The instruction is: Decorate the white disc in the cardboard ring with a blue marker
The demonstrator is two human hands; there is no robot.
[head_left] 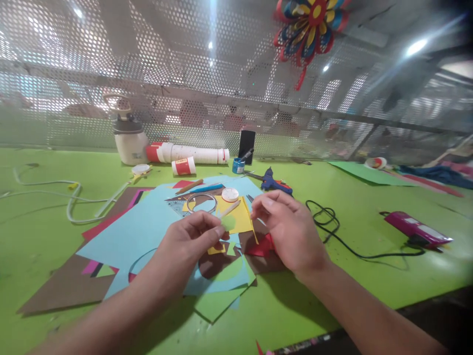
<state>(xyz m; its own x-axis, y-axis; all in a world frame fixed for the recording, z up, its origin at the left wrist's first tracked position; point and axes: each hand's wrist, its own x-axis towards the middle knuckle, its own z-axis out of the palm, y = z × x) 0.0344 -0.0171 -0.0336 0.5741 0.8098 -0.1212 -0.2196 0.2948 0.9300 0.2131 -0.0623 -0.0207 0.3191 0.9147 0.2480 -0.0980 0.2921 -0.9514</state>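
Note:
My left hand [192, 239] pinches a small light green piece of paper [229, 224] between thumb and fingertips, above a yellow sheet [242, 217]. To its right, my right hand [288, 229] is raised with curled fingers; whatever they hold, if anything, is hidden. A dark pointed tip [250, 198] shows just beyond those fingers. Beneath both hands lies a pile of coloured paper, with a large light blue sheet [121, 236] and cut green scraps [218, 301]. A ring [201, 197], a round white lid [230, 195] and a blue pen-like tool [207, 188] rest on the pile.
A blue glue gun [275, 182] lies behind my right hand. A purple device [416, 229] with a black cord sits at right. Further back are a blue jar [238, 166], a red-and-white paper cup [184, 166], stacked cups [195, 154], a sprayer bottle [131, 145] and a phone [247, 145].

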